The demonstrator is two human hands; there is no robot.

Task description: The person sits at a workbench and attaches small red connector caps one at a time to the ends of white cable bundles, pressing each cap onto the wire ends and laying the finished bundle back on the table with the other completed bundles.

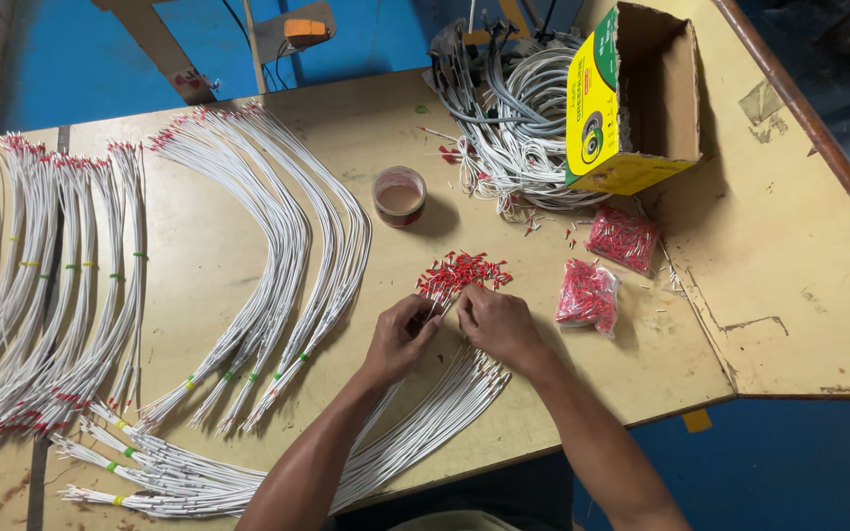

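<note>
Landmark: the loose heap of small red sleeve terminals (462, 269) on the worn tan wooden tabletop (779, 295); every place below is given from it.
Left hand (400, 337): just below and left of the heap, its grip pinched nearly closed on the tip of one thin white insulated wire (443, 307).
Right hand (497, 323): just below the heap, fingers curled in to meet the left hand; whether it pinches a terminal or only the wire end I cannot tell, the fingertips hide it.
Work wire bundle: a fan of long white wires with bare ends (425, 433) runs from under both hands down and left of the heap, towards the tabletop's near edge.
Doing it well, as I judge: hold the wire close to its stripped tip so it stays stiff, keep strands together, push the sleeve straight on until it seats.
Supply: two clear bags of red terminals (604, 267) lie right of the heap.
Finished lengths: curved white bundles with red tips and coloured ties (277, 246) lie well left of it.
Others: a small round brown-rimmed cup (399, 196) up-left, an open yellow cardboard box (637, 98) up-right.
</note>
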